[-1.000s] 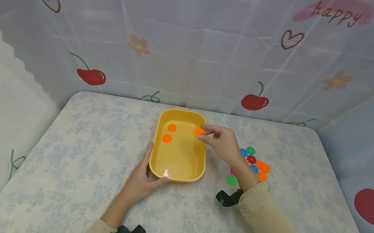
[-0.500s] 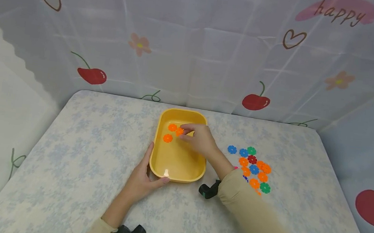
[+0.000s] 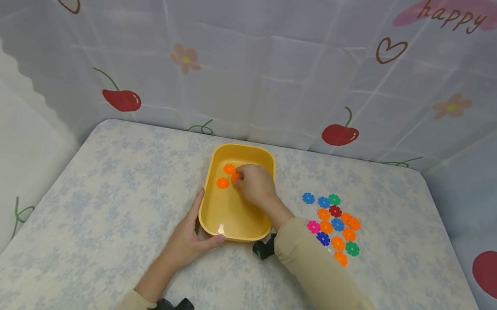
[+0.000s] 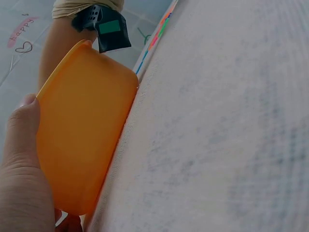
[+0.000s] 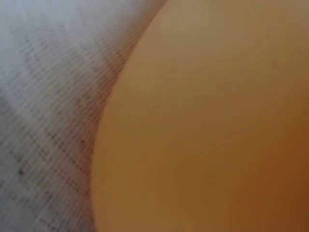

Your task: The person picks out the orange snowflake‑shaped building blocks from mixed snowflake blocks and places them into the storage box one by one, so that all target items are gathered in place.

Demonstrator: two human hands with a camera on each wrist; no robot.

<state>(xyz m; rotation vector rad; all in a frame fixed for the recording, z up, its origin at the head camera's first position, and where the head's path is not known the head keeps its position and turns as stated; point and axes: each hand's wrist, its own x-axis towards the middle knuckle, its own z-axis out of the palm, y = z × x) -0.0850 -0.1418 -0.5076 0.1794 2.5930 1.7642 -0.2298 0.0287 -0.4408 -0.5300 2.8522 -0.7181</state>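
Note:
A yellow tray (image 3: 241,220) lies on the cloth-covered table. My left hand (image 3: 190,238) holds its near left corner, thumb at the near rim and fingers along the left wall. In the left wrist view the thumb (image 4: 24,130) lies against the tray's side (image 4: 89,130). Inside the tray, toward the far left, are two orange notched discs (image 3: 229,169). My right hand (image 3: 256,185) reaches over the right rim into the tray and pinches a third orange notched disc (image 3: 234,177), partly hidden by the fingers. The right wrist view shows only the tray wall (image 5: 193,121), blurred and close.
Right of the tray lies a loose group of notched discs (image 3: 337,225) in orange, blue, green, red and pink. The right sleeve (image 3: 314,265) passes just left of and below them. Behind the table's far edge hangs a printed curtain (image 3: 257,74).
My right hand has moved left from the tray's right rim, carrying the orange notched disc down beside the other two. More of the loose discs now show. The left hand stays put.

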